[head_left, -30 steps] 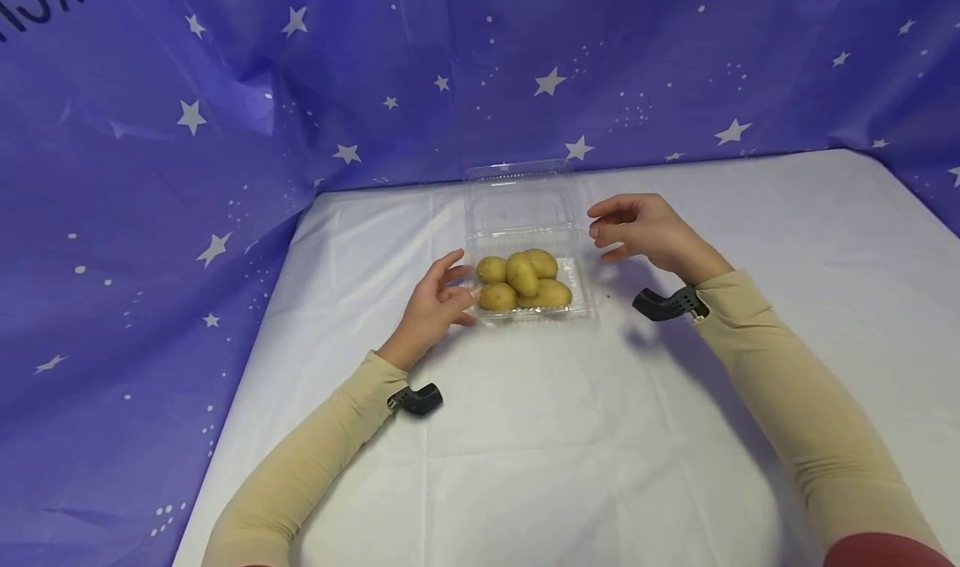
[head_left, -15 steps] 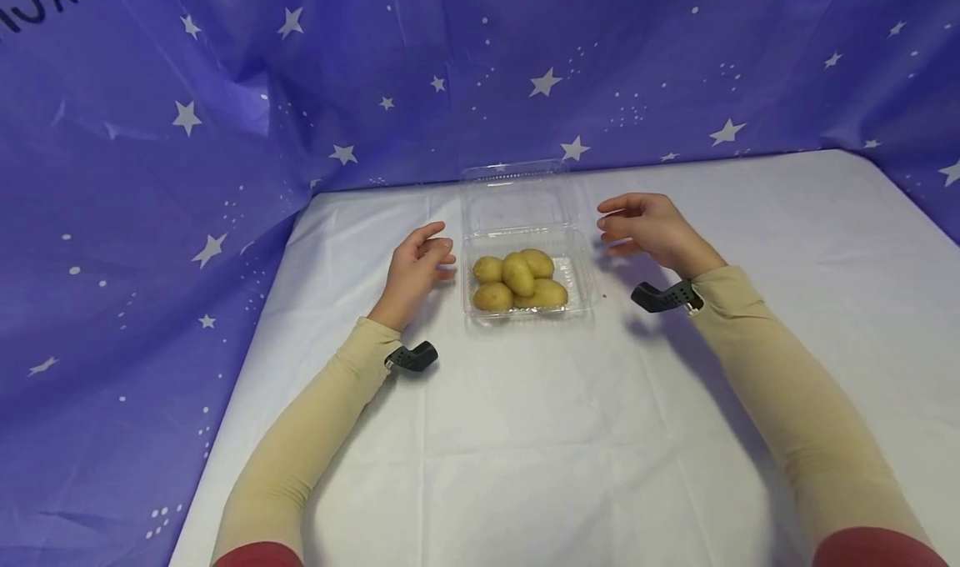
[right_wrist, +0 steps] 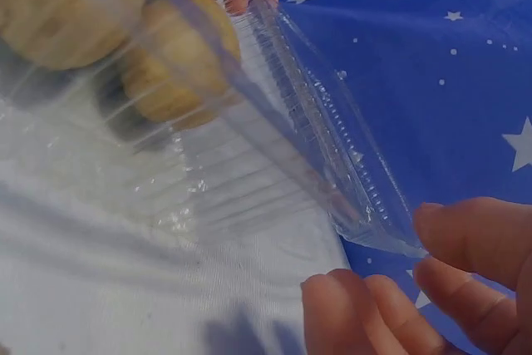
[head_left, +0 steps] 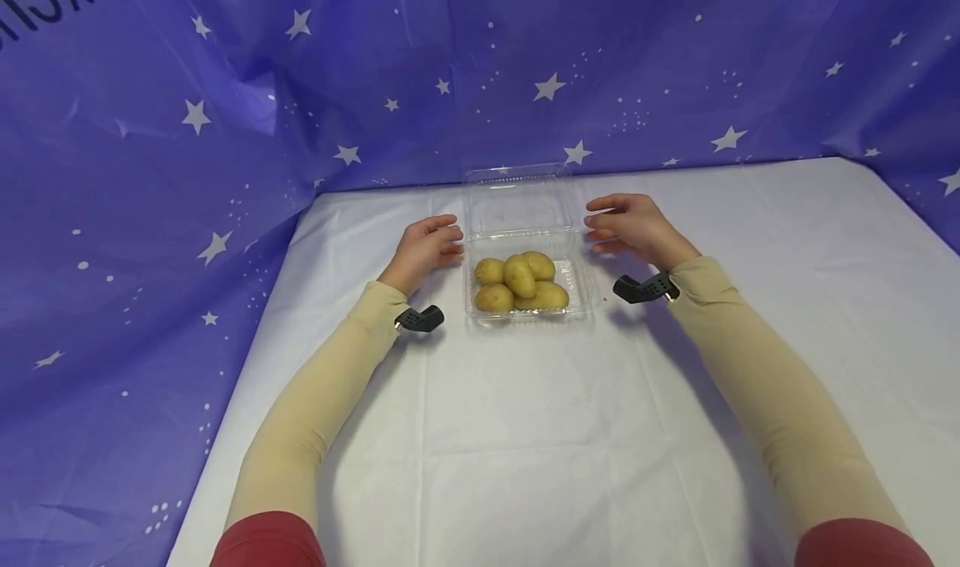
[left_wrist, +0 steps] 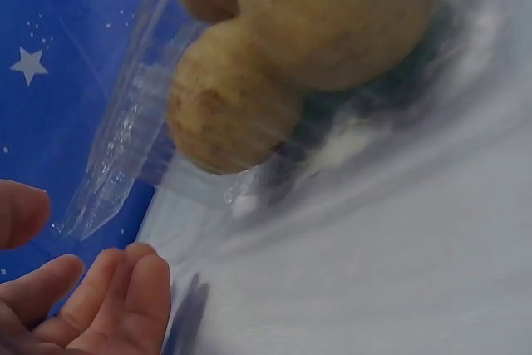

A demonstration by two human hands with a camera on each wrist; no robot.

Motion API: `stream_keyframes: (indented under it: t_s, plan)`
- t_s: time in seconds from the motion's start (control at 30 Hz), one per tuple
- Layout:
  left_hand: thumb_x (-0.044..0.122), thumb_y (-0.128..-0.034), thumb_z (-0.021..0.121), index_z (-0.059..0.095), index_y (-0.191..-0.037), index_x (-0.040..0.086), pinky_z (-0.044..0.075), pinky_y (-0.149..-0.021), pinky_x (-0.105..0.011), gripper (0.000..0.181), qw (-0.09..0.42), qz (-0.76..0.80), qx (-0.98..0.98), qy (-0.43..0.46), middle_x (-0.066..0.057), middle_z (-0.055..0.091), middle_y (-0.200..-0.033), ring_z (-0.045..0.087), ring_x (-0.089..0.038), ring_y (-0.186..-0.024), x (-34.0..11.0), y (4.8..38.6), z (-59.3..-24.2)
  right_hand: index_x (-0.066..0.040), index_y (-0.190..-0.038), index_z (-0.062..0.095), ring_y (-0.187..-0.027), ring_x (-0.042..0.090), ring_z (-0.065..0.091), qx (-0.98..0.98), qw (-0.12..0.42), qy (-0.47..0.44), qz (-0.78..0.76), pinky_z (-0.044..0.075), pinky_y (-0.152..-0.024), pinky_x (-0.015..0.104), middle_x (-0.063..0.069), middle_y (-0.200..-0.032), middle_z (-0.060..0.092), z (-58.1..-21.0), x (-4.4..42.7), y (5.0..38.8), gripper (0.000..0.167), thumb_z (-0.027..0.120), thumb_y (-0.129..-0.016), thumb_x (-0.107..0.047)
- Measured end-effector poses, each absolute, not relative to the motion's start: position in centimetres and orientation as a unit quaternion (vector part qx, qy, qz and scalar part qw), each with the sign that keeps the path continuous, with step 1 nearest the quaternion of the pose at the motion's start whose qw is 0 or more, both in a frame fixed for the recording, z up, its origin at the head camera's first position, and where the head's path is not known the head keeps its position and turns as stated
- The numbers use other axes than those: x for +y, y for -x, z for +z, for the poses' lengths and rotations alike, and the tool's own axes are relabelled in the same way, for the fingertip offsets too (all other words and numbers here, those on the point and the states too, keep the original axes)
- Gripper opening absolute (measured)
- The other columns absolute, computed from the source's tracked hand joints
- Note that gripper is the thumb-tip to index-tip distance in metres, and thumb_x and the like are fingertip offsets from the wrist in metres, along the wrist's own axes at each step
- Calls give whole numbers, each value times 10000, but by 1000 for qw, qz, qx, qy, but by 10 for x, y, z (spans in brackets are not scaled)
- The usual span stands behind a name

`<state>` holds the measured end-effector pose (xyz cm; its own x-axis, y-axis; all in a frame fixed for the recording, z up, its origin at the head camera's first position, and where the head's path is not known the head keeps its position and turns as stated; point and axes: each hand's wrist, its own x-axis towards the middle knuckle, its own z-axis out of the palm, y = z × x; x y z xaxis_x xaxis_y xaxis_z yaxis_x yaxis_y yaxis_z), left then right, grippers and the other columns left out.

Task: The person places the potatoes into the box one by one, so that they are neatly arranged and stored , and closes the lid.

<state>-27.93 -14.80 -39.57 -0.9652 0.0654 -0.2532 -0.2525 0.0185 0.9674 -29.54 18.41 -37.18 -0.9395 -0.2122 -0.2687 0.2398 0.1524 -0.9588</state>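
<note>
A clear plastic clamshell container [head_left: 582, 288] stands on the white table with its lid [head_left: 519, 208] tipped back. Several yellow potatoes [head_left: 519, 276] lie in its base, one on top of the others. My left hand [head_left: 422, 253] is beside the container's left side, fingers loosely bent and holding nothing. On the other side my right hand [head_left: 636, 228] hovers by the lid's right edge, also holding nothing. The right wrist view puts its thumb and fingers around the lid's corner [right_wrist: 378, 234]; whether they touch it I cannot tell.
The white cloth [head_left: 510, 434] covers the table. Behind and to the left hangs a purple-blue sheet with white stars [head_left: 550, 87], close to the lid at the table's back edge. Each wrist wears a black camera mount [head_left: 645, 288].
My left hand has drawn back from the potatoes and moved away from me, up along the container's left side. My right hand has shifted slightly toward the lid. The potatoes have stayed put.
</note>
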Motion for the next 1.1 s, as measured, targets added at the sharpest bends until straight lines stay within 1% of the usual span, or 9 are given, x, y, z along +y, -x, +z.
stream_keyframes:
  t_s: [0.1,0.2,0.33,0.43,0.53,0.7,0.87,1.0,1.1]
  plan:
    - [63,-1015,544,456,-1501,-17,585,-733,-177,500,122,708,692,73,-116,605,-1145,643,-113,-848,-146,284,-395,104,-1490,383,-813,87,736,736,176,-6,-654,621,-719,226,11,-1068,656,-372,180,298,587,622,-978,-57]
    - [35,-1004,547,463,-1488,-39,582,-711,-167,497,123,717,682,76,-78,595,-1044,638,-96,-799,-144,288,-393,131,-1493,354,-772,80,729,722,179,-8,-668,619,-717,217,-10,-955,695,-374,178,302,603,616,-977,-38]
    - [19,-1001,542,464,-1477,-63,577,-691,-163,490,123,726,672,74,-56,599,-977,636,-86,-754,-141,291,-391,155,-1481,340,-721,66,715,708,178,-14,-684,616,-697,209,-39,-818,704,-377,175,306,584,595,-982,-9]
    - [16,-1006,533,463,-1472,-75,572,-676,-163,481,125,732,665,75,-41,610,-929,632,-84,-733,-141,292,-390,163,-1479,337,-719,69,711,702,178,-14,-689,616,-693,211,-51,-794,703,-378,173,306,577,587,-986,-1]
    - [21,-1015,521,468,-1465,-81,569,-666,-166,464,123,736,661,77,-29,613,-889,627,-84,-725,-141,292,-388,167,-1487,330,-747,74,713,700,181,-9,-691,619,-712,215,-72,-813,701,-377,172,306,582,582,-992,-7]
    - [52,-1040,503,466,-1468,-76,571,-680,-173,449,123,738,659,75,-43,605,-907,627,-94,-731,-140,294,-384,175,-1475,337,-765,83,724,693,177,-2,-699,623,-754,230,-54,-837,709,-374,172,308,564,567,-994,-6]
    - [69,-1048,502,487,-1460,-58,574,-702,-180,431,118,742,656,79,-69,592,-942,627,-110,-746,-140,294,-379,157,-1416,403,-779,116,735,681,177,0,-711,627,-791,258,1,-876,713,-368,173,307,492,578,-998,-34]
    - [84,-1051,507,481,-1467,-55,570,-702,-175,440,114,743,656,74,-90,601,-985,626,-113,-772,-140,293,-374,78,-1298,504,-770,132,740,670,171,-9,-722,631,-784,268,14,-874,719,-364,175,307,315,554,-1020,-59]
    - [102,-1055,508,461,-1484,-54,564,-698,-170,459,113,740,660,69,-119,605,-1038,632,-113,-786,-139,293,-370,5,-1207,542,-749,128,737,668,163,-13,-726,632,-767,262,1,-846,728,-360,175,308,196,532,-1037,-92]
